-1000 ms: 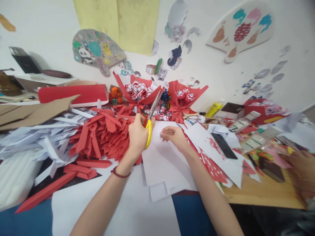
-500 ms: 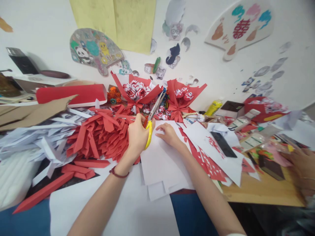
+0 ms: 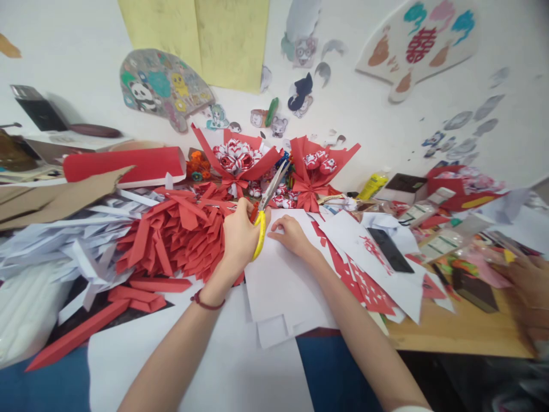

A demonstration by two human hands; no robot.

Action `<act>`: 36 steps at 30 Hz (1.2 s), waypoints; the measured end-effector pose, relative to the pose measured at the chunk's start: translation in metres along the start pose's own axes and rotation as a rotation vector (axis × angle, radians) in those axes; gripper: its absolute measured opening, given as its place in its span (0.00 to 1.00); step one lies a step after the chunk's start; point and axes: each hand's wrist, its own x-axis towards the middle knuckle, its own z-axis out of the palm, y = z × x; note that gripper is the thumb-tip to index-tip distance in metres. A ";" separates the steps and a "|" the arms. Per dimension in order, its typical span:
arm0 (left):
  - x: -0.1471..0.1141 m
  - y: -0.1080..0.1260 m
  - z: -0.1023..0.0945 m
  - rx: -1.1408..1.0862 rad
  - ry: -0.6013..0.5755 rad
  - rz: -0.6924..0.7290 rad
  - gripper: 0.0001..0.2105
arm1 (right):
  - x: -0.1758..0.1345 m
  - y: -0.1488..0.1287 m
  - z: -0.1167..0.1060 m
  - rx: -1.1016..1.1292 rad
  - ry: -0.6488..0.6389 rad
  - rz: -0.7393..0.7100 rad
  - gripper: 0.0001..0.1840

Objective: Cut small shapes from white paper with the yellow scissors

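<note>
My left hand (image 3: 242,232) is closed round a pair of scissors (image 3: 259,229) with yellow-wrapped handles. The scissor blades point up and away, and look nearly together. My right hand (image 3: 291,234) rests over the top of some white paper sheets (image 3: 287,286), fingers bent, a small gap showing between thumb and fingers. Nothing can be made out in it. The sheets lie overlapped, with a notched lower edge. To the left of my left hand is a heap of folded red paper strips (image 3: 175,240).
White folded strips (image 3: 86,240) pile at the far left. Two red-wrapped paper bouquets (image 3: 240,160) stand at the back. On the right are cut red paper (image 3: 364,286), a black phone-like slab (image 3: 390,250) and clutter. Another person's hand (image 3: 525,280) is at the right edge.
My right hand has shifted slightly left over the white sheets, its fingers a little more curled. My left hand and the scissors have hardly moved.
</note>
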 end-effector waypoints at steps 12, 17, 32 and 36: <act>0.001 -0.002 0.001 -0.040 -0.079 -0.040 0.13 | -0.019 -0.038 -0.047 0.778 0.235 0.138 0.19; 0.000 0.000 0.004 -0.180 -0.174 -0.029 0.14 | -0.032 -0.064 -0.058 0.979 0.329 0.126 0.19; -0.005 0.006 0.004 0.007 -0.404 0.150 0.16 | -0.035 -0.065 -0.065 1.135 0.439 0.145 0.13; -0.005 0.005 0.004 0.034 -0.425 0.158 0.15 | -0.037 -0.063 -0.068 1.007 0.428 0.075 0.11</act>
